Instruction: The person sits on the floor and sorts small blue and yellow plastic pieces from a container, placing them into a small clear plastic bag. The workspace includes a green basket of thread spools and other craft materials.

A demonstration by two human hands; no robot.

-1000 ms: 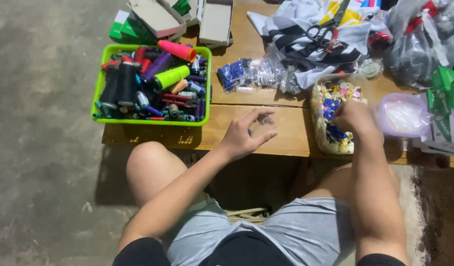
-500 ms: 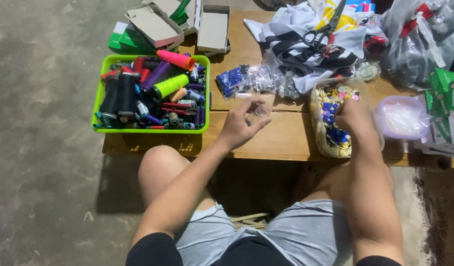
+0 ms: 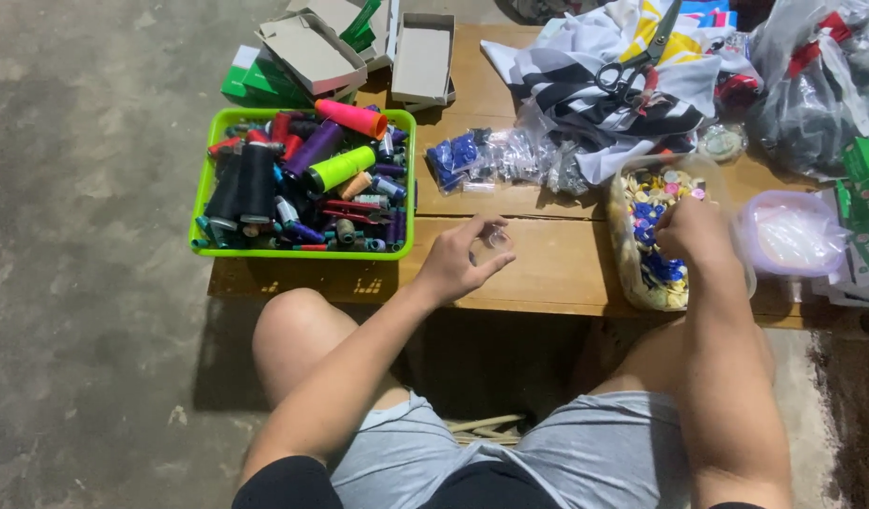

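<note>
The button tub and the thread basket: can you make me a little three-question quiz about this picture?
1. True or false: the right hand is reaching into the clear tub of buttons.
2. What colour is the basket of thread spools? A) green B) red C) white
3. Fill in: the scissors lie on the striped ____ at the back of the wooden table.

Key: 1 true. 2 A. 3 cloth. Extra note: the left hand hovers above the table with something tiny and pale between its fingers; it is too small to identify.
</note>
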